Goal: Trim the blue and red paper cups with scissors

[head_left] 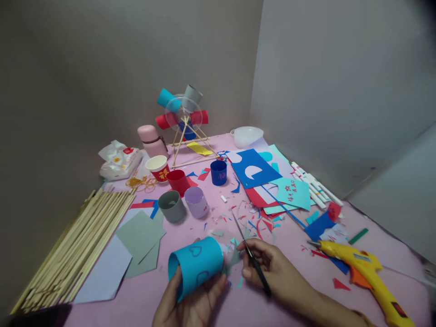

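Blue paper cup [195, 265] fills left hand [190, 304] (wrist cut off); right hand [272, 268] grips scissors [250, 254].

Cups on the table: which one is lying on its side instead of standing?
The light blue cup with hearts drawn on it, held sideways in the left hand. The grey, lilac, red and dark blue cups stand upright.
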